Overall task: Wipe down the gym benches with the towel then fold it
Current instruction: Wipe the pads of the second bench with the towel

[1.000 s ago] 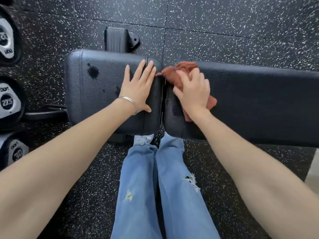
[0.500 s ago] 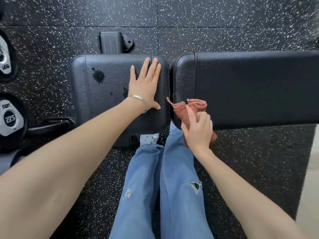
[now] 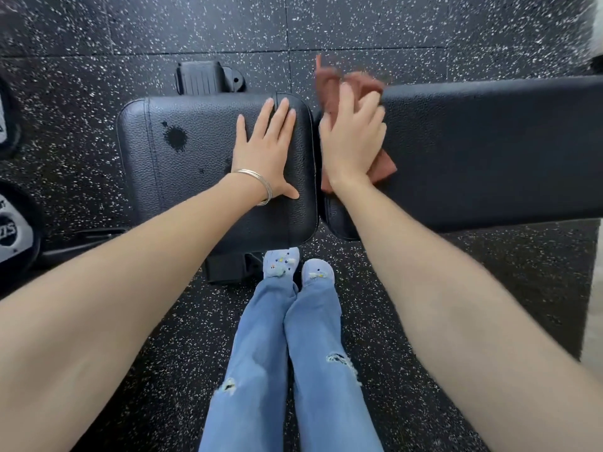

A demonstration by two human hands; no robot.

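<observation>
A black padded gym bench fills the middle of the view in two parts: a short seat pad point(image 3: 182, 177) on the left and a long back pad point(image 3: 489, 151) on the right. My left hand point(image 3: 266, 151) lies flat, fingers spread, on the seat pad's right side, a bangle on its wrist. My right hand point(image 3: 354, 138) presses a rust-brown towel point(image 3: 332, 89) onto the left end of the long pad, near its far edge. Parts of the towel stick out beyond my fingers and under my wrist. A dark wet spot point(image 3: 175, 138) marks the seat pad.
Speckled black rubber flooring point(image 3: 359, 24) surrounds the bench. Weight plates point(image 3: 9, 230) stand at the left edge. A black bench foot with a wheel point(image 3: 208, 78) sits behind the seat pad. My legs in blue jeans point(image 3: 284, 370) stand close to the bench's near side.
My right hand with the towel has swept from the long pad's near edge up to its far edge. My left hand stays flat on the seat pad.
</observation>
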